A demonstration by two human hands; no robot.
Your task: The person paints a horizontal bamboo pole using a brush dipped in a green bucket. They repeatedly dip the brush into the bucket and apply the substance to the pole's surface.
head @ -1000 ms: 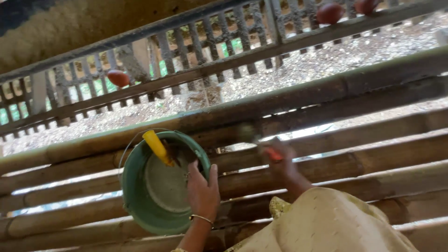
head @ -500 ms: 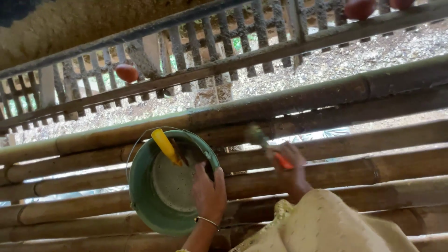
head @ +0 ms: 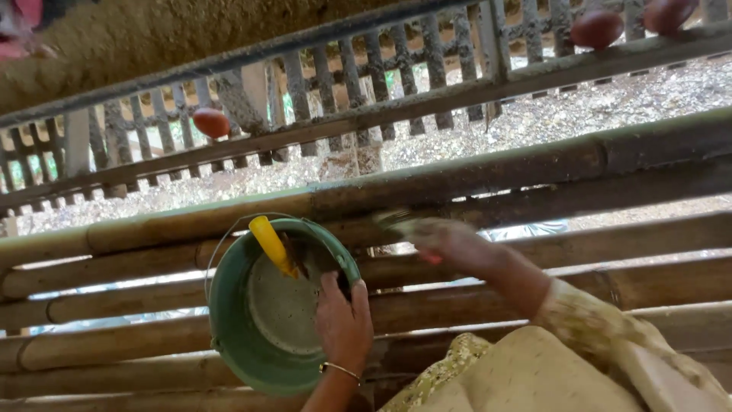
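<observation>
My left hand (head: pixel 345 320) grips the near rim of a green plastic bucket (head: pixel 229 305) that rests on bamboo poles. A yellow-handled tool (head: pixel 271 243) leans inside the bucket, against its far rim. My right hand (head: pixel 457 248), blurred by motion, holds a small brush (head: pixel 393 221) with a red handle. The bristles of the brush are against the thick, dirty bamboo pole (head: pixel 534 172) just right of the bucket. A thin bangle sits on my left wrist.
Horizontal bamboo poles (head: pixel 114 343) with bright gaps between them form the surface under the bucket. Behind stands a weathered slatted wooden fence (head: pixel 427 99), with reddish round objects (head: pixel 211 122) by its rail. Gravelly ground lies beyond. My patterned yellow sleeve fills the lower right.
My right hand has swept the brush a little to the left along the bamboo pole and is now blurred. My left hand stays on the bucket rim. The view has shifted slightly.
</observation>
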